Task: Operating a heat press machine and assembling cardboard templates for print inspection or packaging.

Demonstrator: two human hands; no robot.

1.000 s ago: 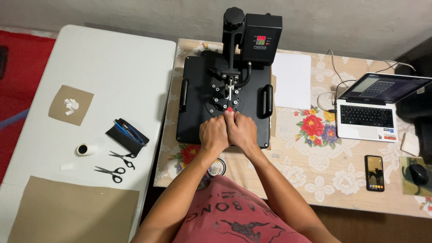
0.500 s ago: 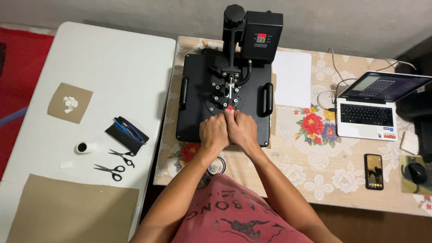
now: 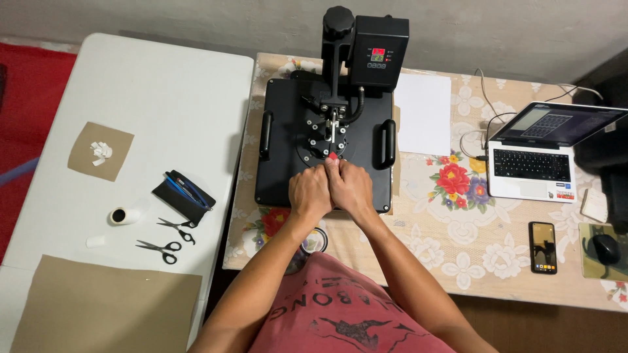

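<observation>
Two tables stand side by side; on the floral tablecloth (image 3: 458, 235) sits a black heat press (image 3: 288, 144), its red-tipped handle (image 3: 332, 157) running lengthwise toward the person. Left hand (image 3: 310, 193) and right hand (image 3: 352, 189) clench together around the handle's near end.

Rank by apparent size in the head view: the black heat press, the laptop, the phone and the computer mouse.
1. Black heat press, largest by far.
2. Laptop.
3. Phone.
4. Computer mouse, slightly smaller than the phone.

All four sit on the same table, so nearness to the camera hardly skews the order.
</observation>
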